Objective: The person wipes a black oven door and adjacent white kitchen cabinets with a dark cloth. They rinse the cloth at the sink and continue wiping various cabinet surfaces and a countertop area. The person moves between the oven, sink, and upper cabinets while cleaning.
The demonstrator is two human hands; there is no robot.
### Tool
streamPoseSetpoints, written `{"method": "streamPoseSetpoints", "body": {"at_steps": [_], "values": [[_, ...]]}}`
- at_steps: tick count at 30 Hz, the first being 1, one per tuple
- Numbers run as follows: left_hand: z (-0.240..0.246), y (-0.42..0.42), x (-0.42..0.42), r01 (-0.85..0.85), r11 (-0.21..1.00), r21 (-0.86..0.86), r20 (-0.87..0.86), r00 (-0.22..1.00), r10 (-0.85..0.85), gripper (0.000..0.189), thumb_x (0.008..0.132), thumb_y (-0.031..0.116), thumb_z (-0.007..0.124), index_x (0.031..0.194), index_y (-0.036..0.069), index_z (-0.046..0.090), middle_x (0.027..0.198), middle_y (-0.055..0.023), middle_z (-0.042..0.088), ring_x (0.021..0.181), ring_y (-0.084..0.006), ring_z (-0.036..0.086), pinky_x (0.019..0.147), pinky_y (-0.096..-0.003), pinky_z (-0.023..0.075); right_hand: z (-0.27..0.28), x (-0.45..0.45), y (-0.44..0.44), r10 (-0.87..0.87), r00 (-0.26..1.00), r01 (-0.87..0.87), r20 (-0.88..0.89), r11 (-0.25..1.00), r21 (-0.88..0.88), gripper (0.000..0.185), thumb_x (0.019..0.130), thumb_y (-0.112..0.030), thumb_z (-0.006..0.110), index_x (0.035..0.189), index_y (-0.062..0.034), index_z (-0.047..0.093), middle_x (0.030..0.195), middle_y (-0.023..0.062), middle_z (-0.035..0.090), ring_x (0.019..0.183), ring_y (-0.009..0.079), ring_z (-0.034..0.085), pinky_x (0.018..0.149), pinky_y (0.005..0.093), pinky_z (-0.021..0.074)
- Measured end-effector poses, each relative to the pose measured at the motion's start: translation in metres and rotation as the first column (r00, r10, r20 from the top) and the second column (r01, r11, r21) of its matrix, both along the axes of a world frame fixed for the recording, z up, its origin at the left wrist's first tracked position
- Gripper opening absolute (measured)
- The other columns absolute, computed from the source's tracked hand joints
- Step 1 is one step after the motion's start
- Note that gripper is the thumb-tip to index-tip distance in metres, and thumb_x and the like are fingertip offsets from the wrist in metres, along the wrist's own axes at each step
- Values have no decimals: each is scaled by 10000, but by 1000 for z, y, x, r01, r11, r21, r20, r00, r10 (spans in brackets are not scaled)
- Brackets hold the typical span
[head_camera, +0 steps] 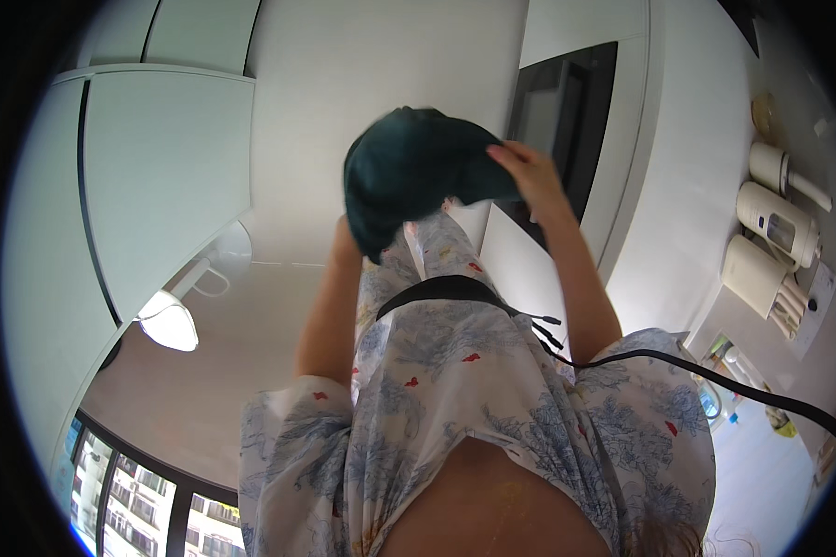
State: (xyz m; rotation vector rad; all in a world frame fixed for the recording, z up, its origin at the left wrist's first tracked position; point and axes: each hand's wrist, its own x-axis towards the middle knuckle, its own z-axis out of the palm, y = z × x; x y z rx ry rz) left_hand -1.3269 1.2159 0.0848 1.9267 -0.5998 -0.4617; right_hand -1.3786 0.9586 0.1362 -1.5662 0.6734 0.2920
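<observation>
A dark green cloth (418, 167) is spread in the air between my arms, in front of my legs. My right hand (533, 177) pinches its right end between thumb and fingers. On the other side, my left forearm (331, 306) runs up behind the cloth's lower left part. The cloth covers my left hand, so its fingers are hidden. The middle of the cloth bulges upward, and its left end hangs lower.
Light cabinets (167, 139) stand at the left, a built-in appliance with dark glass (564, 118) at the right. A knife block (756, 275) and white appliances (773, 212) sit on the far-right counter. A black cable (669, 358) runs from my waist strap (453, 287) rightward.
</observation>
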Motion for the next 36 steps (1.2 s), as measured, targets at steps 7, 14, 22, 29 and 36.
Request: {"method": "streamPoseSetpoints", "body": {"at_steps": [7, 14, 22, 29, 36], "values": [[26, 28, 42, -16, 1000, -25, -199, 980, 10, 483, 820, 169, 660, 1251, 0, 522, 1252, -184, 554, 1203, -253, 507, 1005, -324, 405, 82, 37, -80, -1, 985, -19, 173, 994, 110, 234, 901, -221, 636, 1049, -43, 662, 959, 96, 679, 841, 148, 646, 742, 315, 528], [21, 26, 142, 493, 601, 628, -224, 855, -467, 248, 785, 173, 660, 976, 15, 643, 905, -191, 663, 863, -295, 646, 782, -360, 487, -63, -1, 58, -145, 940, 300, -309, -80, 950, 962, 761, -785, 462, 1318, -1, 490, 1304, 167, 546, 1185, 290, 531, 1045, 372, 387], [-90, 70, 98, 236, 860, 453, -526, 849, 44, 377, 938, 373, 514, 1020, 24, 634, 906, -127, 684, 748, -200, 642, 719, -340, 500, -8, 20, -103, -368, 929, 369, 40, 916, -160, 117, 782, -143, 623, 793, -39, 674, 804, 73, 667, 793, 191, 633, 857, 312, 487], [-217, 115, -80, 248, 736, 630, -530, 830, 174, 351, 927, 334, 492, 999, 21, 633, 928, -216, 651, 908, -406, 605, 828, -456, 475, -60, 211, -346, 432, 598, -598, -675, -320, -735, 428, 867, -92, 482, 1289, -69, 549, 1464, 154, 366, 1353, 326, 322, 1118, 370, 269], [-241, 105, -178, 106, 713, 693, -458, 829, 322, 388, 884, 235, 562, 1170, -24, 518, 1209, -231, 530, 1118, -402, 490, 963, -449, 399, -206, 120, -302, 91, 240, -855, -967, -451, -255, 546, 884, -214, 480, 1387, -21, 394, 1513, 179, 240, 1373, 344, 274, 1063, 514, 325]]}}
